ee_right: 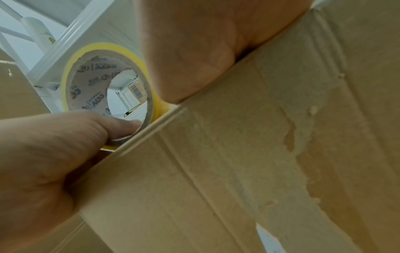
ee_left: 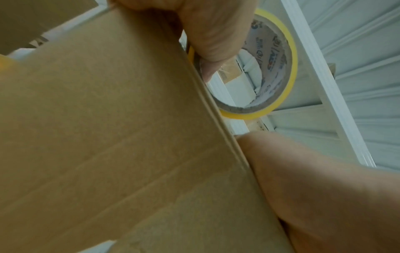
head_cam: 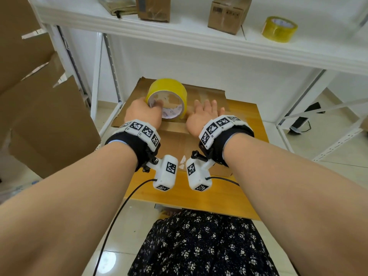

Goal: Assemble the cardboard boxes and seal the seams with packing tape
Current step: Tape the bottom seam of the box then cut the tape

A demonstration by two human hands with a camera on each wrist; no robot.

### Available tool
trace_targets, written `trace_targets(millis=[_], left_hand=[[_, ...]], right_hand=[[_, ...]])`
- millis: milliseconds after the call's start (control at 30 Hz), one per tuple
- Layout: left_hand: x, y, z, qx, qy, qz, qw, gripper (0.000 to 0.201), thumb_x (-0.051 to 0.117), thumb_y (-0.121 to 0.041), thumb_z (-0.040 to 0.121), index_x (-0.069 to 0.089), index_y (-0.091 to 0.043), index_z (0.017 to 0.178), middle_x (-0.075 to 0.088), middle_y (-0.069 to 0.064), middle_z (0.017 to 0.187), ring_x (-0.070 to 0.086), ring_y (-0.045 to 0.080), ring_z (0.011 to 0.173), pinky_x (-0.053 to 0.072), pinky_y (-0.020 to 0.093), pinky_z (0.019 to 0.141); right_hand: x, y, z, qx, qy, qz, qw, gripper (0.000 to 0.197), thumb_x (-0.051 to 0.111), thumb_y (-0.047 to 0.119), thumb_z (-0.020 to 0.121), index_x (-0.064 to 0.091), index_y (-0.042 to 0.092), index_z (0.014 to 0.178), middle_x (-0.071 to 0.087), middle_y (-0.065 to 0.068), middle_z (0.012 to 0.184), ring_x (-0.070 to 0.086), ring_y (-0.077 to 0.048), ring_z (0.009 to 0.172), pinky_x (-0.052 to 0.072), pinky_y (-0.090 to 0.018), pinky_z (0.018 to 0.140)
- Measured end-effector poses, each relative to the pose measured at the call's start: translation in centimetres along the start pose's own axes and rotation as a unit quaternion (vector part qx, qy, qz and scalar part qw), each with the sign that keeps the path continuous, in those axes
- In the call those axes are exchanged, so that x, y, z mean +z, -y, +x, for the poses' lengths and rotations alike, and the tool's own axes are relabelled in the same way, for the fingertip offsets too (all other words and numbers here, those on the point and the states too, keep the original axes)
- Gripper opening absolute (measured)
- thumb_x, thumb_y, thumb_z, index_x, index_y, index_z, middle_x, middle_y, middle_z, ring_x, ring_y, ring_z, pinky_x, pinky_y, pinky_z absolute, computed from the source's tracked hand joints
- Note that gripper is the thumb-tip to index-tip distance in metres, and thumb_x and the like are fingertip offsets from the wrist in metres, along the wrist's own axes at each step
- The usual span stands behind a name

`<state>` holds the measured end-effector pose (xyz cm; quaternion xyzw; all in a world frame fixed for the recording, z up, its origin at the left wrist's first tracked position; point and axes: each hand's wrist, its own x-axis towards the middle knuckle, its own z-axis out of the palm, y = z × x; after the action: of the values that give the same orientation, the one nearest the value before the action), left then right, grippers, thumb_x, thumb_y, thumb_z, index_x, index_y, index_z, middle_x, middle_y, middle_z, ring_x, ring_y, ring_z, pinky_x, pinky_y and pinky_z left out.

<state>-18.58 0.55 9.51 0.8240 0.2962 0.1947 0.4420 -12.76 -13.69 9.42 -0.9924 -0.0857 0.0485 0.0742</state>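
A flat-topped cardboard box (head_cam: 179, 140) lies on a wooden table (head_cam: 219, 196). On its far part a yellow tape roll (head_cam: 169, 86) stands on edge. My left hand (head_cam: 151, 105) grips the roll's near rim, with fingers inside the core. The left wrist view shows that grip on the roll (ee_left: 290, 56) beside the box edge (ee_left: 108, 137). My right hand (head_cam: 207, 110) lies flat on the box top, just right of the roll, fingers straight. In the right wrist view its palm (ee_right: 194, 51) presses on the cardboard (ee_right: 238, 171) beside the roll (ee_right: 71, 71).
A white shelf (head_cam: 199, 38) hangs over the table's far side. It carries a second tape roll (head_cam: 279, 28) and two small boxes (head_cam: 227, 14). Large flattened cardboard (head_cam: 39, 116) leans at the left. White rack legs (head_cam: 298, 108) stand at the right.
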Motion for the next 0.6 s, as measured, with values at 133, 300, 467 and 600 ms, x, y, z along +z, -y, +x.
trace_targets(millis=[133,300,467,600], left_hand=[[-0.6,0.5,0.0,-0.053,-0.021,-0.112,0.992,0.023,0.058,-0.036,0.078,0.057,-0.017,0.065,0.059,0.005,0.064,0.055,0.028,0.061,0.047,0.032,0.059],[-0.4,0.4,-0.4,-0.080,-0.067,-0.165,0.981,0.015,0.060,-0.032,0.075,0.057,-0.021,0.065,0.069,0.010,0.080,0.066,0.032,0.080,0.055,0.043,0.080],[-0.2,0.5,-0.6,-0.064,-0.064,-0.136,0.987,0.018,0.057,-0.029,0.083,0.053,-0.019,0.068,0.060,0.006,0.073,0.063,0.033,0.080,0.052,0.038,0.075],[-0.4,0.3,-0.9,-0.053,-0.080,-0.118,0.988,0.023,0.056,-0.030,0.087,0.046,-0.021,0.068,0.059,0.008,0.079,0.060,0.034,0.082,0.051,0.039,0.077]], right_hand=[[-0.1,0.1,-0.3,0.001,-0.005,0.009,1.000,0.056,0.020,0.038,0.103,0.014,0.026,0.157,0.003,-0.006,0.165,-0.007,-0.025,0.151,-0.009,-0.050,0.120],[-0.6,-0.6,0.0,-0.016,0.010,0.015,1.000,0.055,0.018,0.038,0.102,0.014,0.028,0.156,0.004,-0.005,0.165,-0.006,-0.024,0.152,-0.007,-0.049,0.121],[-2.0,-1.2,-0.1,-0.030,0.026,0.031,0.999,0.055,0.021,0.036,0.103,0.016,0.025,0.156,0.012,-0.006,0.164,0.002,-0.024,0.152,0.001,-0.049,0.122],[-3.3,-2.2,0.5,-0.012,0.047,0.139,0.989,0.057,0.037,0.020,0.102,0.021,0.033,0.155,0.020,-0.006,0.162,0.020,-0.031,0.148,0.020,-0.046,0.120]])
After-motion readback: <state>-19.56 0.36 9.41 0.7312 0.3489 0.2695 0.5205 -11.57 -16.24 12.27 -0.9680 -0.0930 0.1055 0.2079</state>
